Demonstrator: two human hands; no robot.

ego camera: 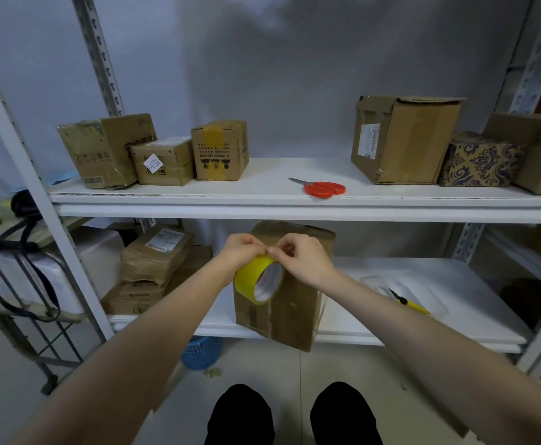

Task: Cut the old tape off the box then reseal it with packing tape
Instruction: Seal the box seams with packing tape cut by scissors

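Yellow, glossy film wraps the tape roll (249, 272), a ring around a pale cardboard core, held up in front of the box. The person's left hand (241, 250) curls its fingers over the roll's top. The right hand (302, 260) pinches the rim just beside it, fingertips nearly meeting. Behind stands the box (294, 303), creased brown cardboard, at the front edge of the white lower shelf (455, 284). Further right lies a slim yellow cutter (412, 304).

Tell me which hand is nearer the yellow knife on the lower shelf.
Right. The right hand pinches at the tape roll, the yellow knife lying off to its right; the left hand grips the roll's far side.
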